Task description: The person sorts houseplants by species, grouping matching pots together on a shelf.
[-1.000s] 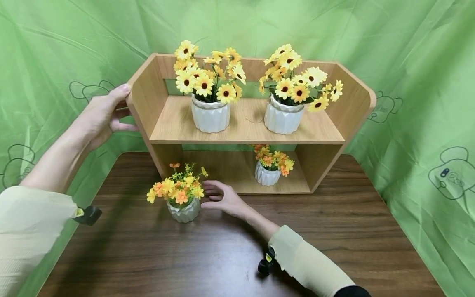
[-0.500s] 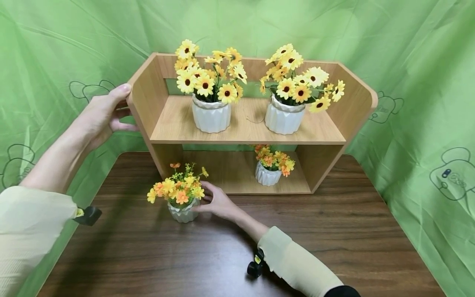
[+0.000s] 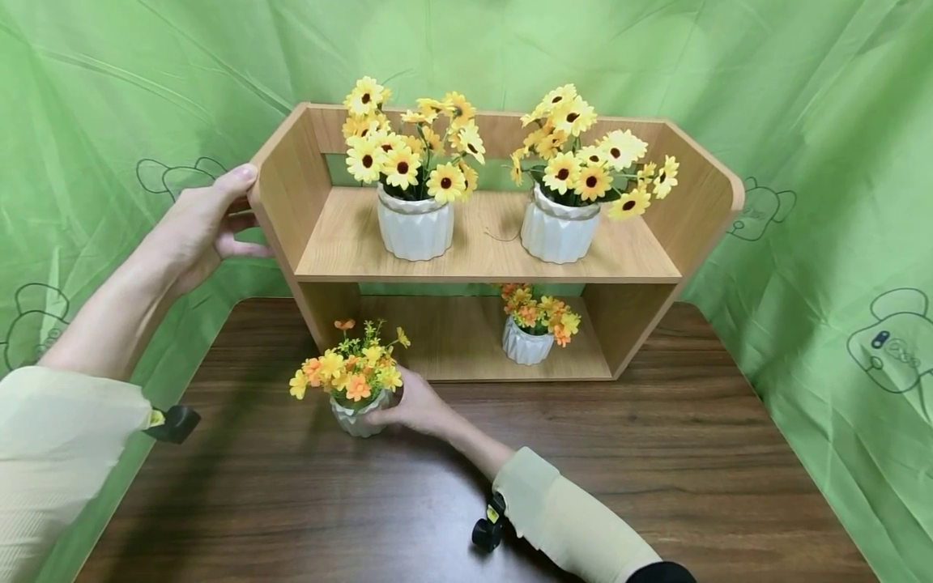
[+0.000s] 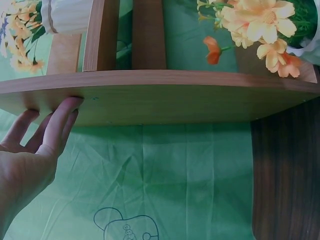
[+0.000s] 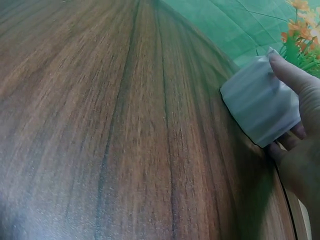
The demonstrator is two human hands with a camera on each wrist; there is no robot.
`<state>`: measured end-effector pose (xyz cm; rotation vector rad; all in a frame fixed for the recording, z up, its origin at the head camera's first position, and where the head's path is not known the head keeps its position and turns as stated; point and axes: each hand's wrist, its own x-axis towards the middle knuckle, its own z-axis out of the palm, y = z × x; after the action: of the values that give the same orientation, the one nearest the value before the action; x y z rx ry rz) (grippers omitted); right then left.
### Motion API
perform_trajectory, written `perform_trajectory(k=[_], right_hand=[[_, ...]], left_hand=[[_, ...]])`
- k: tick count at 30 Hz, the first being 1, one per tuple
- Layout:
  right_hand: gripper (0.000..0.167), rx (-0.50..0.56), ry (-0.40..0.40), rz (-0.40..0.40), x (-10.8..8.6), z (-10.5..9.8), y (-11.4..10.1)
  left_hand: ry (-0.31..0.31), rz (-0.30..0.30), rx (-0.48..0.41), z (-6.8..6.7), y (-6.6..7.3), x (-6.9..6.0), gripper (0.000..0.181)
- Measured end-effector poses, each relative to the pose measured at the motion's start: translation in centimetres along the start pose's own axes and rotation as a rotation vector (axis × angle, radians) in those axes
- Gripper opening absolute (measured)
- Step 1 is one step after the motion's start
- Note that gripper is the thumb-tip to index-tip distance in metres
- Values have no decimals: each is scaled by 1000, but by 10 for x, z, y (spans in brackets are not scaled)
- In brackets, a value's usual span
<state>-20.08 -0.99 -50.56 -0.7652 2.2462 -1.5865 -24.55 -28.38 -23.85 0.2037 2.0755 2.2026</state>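
My right hand grips a small white flowerpot of yellow and orange flowers from its right side. In the right wrist view the thumb lies along the near wall of the pot, and fingers show behind it. The pot stands on the table before the shelf's lower left corner. My left hand touches the outer left side of a two-tier wooden shelf. Its fingertips press against that panel in the left wrist view.
Two white pots, a left one and a right one, hold yellow daisies on the upper tier. A smaller orange-flowered pot stands at the right of the lower tier. Green cloth surrounds the dark wooden table.
My right hand has moved left from beside the small pot and taken hold of it. The pot has hardly moved. My left hand stays at the shelf's side.
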Motion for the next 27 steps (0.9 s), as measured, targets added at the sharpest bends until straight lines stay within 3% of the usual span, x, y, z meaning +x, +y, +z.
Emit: perform_trajectory(k=[8, 27], right_hand=[[83, -28, 30, 25, 1, 5, 1], [80, -10, 21, -11, 3, 2, -1]], left_hand=[[2, 0, -1, 0, 0, -1, 66], [-2, 2, -23, 0, 0, 1, 64]])
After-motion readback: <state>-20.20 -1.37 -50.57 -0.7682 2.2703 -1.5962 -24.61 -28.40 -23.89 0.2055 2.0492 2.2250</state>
